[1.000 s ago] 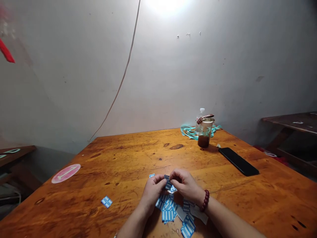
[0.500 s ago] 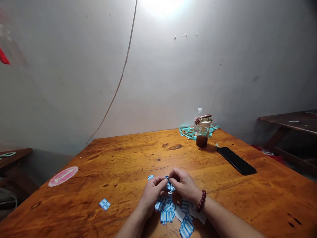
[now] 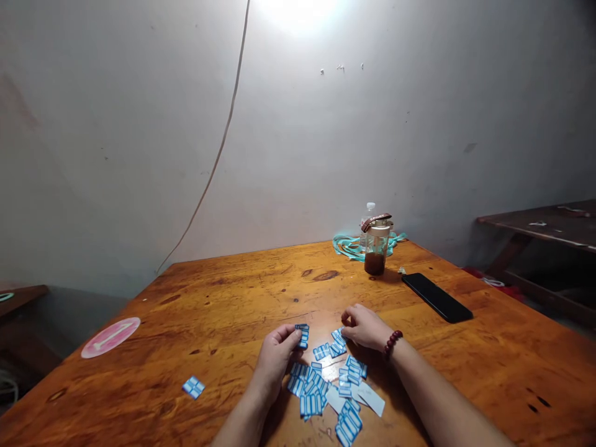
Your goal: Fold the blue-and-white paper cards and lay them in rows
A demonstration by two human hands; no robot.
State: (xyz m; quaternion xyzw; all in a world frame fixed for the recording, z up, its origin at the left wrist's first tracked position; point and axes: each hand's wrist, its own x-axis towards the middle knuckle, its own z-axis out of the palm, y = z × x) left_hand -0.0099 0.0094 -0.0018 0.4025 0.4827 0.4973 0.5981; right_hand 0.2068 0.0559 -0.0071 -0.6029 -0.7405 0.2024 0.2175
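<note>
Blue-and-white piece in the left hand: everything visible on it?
The blue-and-white piece looks like thin card or paper, small and roughly rectangular, with pale panels outlined in blue. The left hand pinches it, thumb over its left side; the right hand is apart from it. It sits beyond the scattered similar pieces. Layer count is unclear.

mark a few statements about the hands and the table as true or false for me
1. The left hand holds a blue-and-white piece. True.
2. The beaded bracelet is on the left wrist. False: it is on the right wrist.
3. The black phone lies flat on the table. True.
4. The round pink sticker is near the table's right edge. False: it is near the left edge.
5. The strapped bottle stands in front of a clear bottle. True.
</note>
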